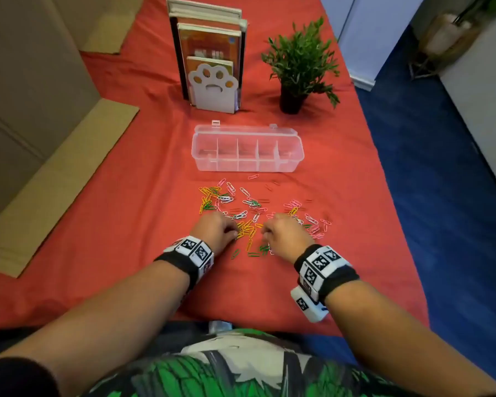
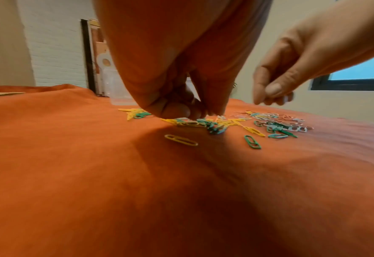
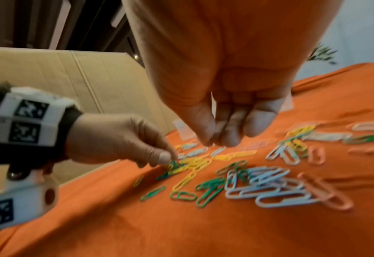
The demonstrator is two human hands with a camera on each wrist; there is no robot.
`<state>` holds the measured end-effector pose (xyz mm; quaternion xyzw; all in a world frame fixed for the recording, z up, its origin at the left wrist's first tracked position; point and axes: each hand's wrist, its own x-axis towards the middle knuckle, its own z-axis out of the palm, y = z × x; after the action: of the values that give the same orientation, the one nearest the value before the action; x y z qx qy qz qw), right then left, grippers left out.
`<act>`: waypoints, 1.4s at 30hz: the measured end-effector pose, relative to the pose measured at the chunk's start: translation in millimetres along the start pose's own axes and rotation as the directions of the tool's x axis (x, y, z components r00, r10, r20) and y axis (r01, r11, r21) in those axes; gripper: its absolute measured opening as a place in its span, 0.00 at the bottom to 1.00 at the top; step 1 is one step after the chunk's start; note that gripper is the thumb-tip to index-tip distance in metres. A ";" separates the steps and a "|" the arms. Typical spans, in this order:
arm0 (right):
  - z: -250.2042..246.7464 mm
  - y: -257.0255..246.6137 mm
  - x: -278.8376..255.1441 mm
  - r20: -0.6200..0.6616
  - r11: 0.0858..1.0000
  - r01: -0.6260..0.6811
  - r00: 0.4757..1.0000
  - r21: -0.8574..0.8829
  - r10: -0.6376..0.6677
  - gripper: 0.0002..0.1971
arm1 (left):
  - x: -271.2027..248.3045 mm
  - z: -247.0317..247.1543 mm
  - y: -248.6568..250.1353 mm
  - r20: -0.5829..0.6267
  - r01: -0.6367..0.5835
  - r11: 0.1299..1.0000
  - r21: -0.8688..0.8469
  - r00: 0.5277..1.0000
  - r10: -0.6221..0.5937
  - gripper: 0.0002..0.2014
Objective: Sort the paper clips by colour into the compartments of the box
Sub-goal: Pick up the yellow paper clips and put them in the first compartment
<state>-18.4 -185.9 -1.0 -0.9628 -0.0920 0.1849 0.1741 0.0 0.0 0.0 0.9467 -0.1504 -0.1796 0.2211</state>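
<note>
Loose paper clips [image 1: 249, 202] in yellow, green, white and pink lie scattered on the red cloth, in front of a clear compartment box [image 1: 246, 167] whose lid is open and whose compartments look empty. My left hand [image 1: 234, 232] is down at the near left of the pile, thumb and fingertips [image 3: 165, 157] pinching among yellow clips [image 3: 195, 164]. My right hand [image 1: 265, 232] hovers just above the pile with its fingertips [image 3: 225, 139] bunched together. In the left wrist view the right hand [image 2: 274, 99] pinches something small and white, apparently clips.
Books in a paw-shaped bookend [image 1: 212, 90] and a potted plant [image 1: 298, 67] stand behind the box. Flat cardboard [image 1: 55, 181] lies along the left. The table's right edge drops to blue floor [image 1: 441, 196]. Bare cloth lies between the pile and my body.
</note>
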 end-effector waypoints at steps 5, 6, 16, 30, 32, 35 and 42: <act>19.4 -14.1 16.7 -0.053 0.972 0.151 0.985 -0.182 -0.163 0.15 | 2.0 14.8 -4.6 0.013 -0.009 0.998 0.057 1.000 0.009 0.11; 21.9 -15.0 18.8 -0.049 0.958 0.160 0.983 -0.238 -0.176 0.16 | 0.2 16.4 -6.4 0.020 -0.012 0.997 0.081 1.000 0.010 0.10; 29.1 -21.3 38.0 -0.063 0.978 0.140 0.987 -0.157 -0.151 0.08 | -14.8 9.8 -26.7 -0.039 0.017 0.995 -0.098 0.999 -0.021 0.02; 7.1 -18.8 16.2 0.332 0.217 -0.373 0.921 0.902 0.204 0.11 | -24.4 -12.1 -28.6 0.378 0.426 0.062 -0.903 0.853 -0.360 0.16; 13.7 -20.6 17.0 0.250 0.610 -0.328 0.945 0.722 0.212 0.09 | -22.9 -14.5 -26.8 0.409 0.441 0.010 -0.898 0.842 -0.352 0.16; 27.4 -26.1 14.6 0.103 0.974 -0.055 0.994 0.221 0.033 0.04 | -18.8 -11.1 -27.3 0.387 0.455 0.099 -0.885 0.837 -0.386 0.12; 48.8 -36.5 -1.9 -0.043 0.926 0.234 0.965 -0.295 -0.258 0.07 | -21.3 1.4 -42.1 0.062 0.129 0.991 -0.027 0.990 -0.127 0.10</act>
<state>-43.2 -138.0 -29.4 -0.9654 -0.2308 0.1071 0.0580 -10.9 43.3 -15.2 0.9449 -0.0933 -0.2243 0.2194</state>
